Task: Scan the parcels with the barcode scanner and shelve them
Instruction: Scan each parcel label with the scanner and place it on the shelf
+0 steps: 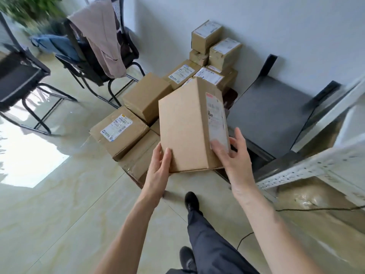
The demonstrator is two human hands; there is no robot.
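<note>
Both hands grip one cardboard parcel point(184, 129) at centre: left hand point(159, 167) at 7 o'clock corner, right hand point(231, 155) at 5. Best turn shipping label point(216, 119) up for scanning; scanner unseen.

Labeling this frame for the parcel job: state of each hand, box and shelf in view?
Held box: lifted, tilted, label on its right face.
Left hand: grips the box's near-left corner.
Right hand: fingers on the label side.
Parcel pile: on the floor, stacked, several labels face up.
Grey shelf: bare where visible.
Chair: garment draped over its back.
Barcode scanner: not visible.
</note>
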